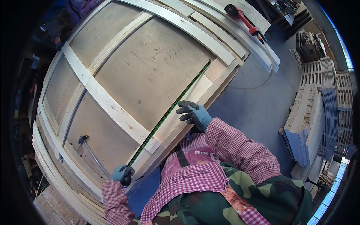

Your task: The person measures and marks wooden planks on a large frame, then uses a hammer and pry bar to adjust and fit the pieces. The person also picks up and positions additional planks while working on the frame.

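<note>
My left hand, in a blue glove, grips the dark case of a tape measure at the near edge of a large plywood panel. The green tape blade runs from that hand diagonally up to the right, ending at a light wooden batten. My right hand, also gloved, rests with spread fingers on the panel's edge batten just beside the blade, about halfway along it. It holds nothing that I can see.
A hammer lies on the plywood left of my left hand. A red power tool with a hose sits on boards at the top right. Stacked pallets and slats stand at the right across a grey floor.
</note>
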`<state>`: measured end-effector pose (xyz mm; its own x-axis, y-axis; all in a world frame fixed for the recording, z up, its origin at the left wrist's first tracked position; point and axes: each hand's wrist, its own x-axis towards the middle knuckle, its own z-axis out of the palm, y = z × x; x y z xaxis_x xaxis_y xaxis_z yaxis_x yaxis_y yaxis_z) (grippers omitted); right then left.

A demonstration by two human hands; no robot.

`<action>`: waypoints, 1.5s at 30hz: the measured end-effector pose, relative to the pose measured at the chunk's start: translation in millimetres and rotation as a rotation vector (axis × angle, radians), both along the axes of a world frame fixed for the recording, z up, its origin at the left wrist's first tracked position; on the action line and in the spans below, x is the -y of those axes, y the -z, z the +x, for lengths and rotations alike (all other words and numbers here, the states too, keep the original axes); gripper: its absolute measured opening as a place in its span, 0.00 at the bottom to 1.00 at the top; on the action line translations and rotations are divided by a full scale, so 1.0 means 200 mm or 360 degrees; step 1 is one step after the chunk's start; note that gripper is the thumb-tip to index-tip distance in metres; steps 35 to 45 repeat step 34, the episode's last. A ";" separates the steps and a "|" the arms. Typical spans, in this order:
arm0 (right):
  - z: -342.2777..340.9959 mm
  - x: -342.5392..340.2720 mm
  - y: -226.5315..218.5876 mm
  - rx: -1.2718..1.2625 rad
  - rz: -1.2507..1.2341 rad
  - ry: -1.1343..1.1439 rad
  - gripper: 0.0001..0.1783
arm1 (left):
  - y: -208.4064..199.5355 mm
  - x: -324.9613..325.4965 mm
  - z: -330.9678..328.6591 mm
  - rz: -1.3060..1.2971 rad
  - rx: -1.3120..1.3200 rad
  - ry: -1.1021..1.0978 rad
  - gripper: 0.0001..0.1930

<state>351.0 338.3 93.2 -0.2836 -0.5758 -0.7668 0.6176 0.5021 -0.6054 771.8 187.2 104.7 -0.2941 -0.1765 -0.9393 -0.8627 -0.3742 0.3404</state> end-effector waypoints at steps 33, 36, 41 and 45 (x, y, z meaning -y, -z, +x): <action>0.07 -0.12 0.20 -0.0211 0.0289 0.0051 0.20 | 0.38 0.06 -0.16 0.0019 -0.0195 0.0151 0.13; 0.08 -0.11 0.19 -0.0219 0.0304 0.0016 0.21 | 0.40 0.04 -0.13 0.0026 -0.0218 0.0140 0.13; 0.08 -0.11 0.19 -0.0219 0.0304 0.0016 0.21 | 0.40 0.04 -0.13 0.0026 -0.0218 0.0140 0.13; 0.08 -0.11 0.19 -0.0219 0.0304 0.0016 0.21 | 0.40 0.04 -0.13 0.0026 -0.0218 0.0140 0.13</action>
